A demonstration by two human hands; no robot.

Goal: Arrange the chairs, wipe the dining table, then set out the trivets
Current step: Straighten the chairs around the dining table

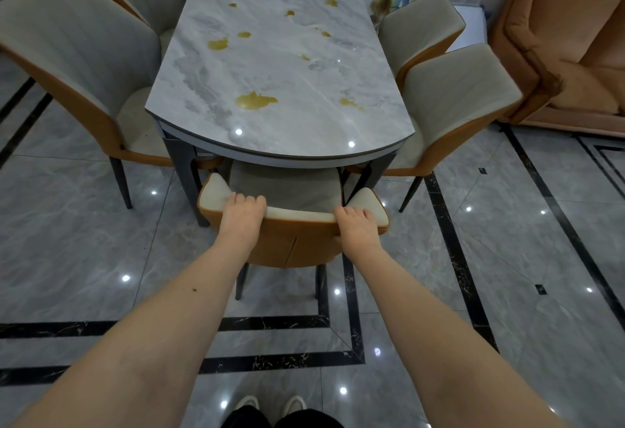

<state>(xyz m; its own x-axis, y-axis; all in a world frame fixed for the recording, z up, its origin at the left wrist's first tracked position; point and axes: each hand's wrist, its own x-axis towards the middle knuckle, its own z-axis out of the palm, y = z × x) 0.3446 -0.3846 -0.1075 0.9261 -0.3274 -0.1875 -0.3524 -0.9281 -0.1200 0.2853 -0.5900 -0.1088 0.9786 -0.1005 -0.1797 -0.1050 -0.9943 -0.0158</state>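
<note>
Chairs, near end: one, seat tucked under the tabletop; left hand and right hand each hold its backrest in a curled grip. Side chairs: two left, two right. Yellow spills: several.

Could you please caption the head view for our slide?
Both hands, left and right, grip the chair at the stained dining table.

dining table: centre, running toward 12 o'clock
near chair: 6 o'clock end, seat tucked under table edge
left chairs: 9 to 10 o'clock side
right chairs: 2 to 3 o'clock side
sofa: beyond right chairs, 2 o'clock
</note>
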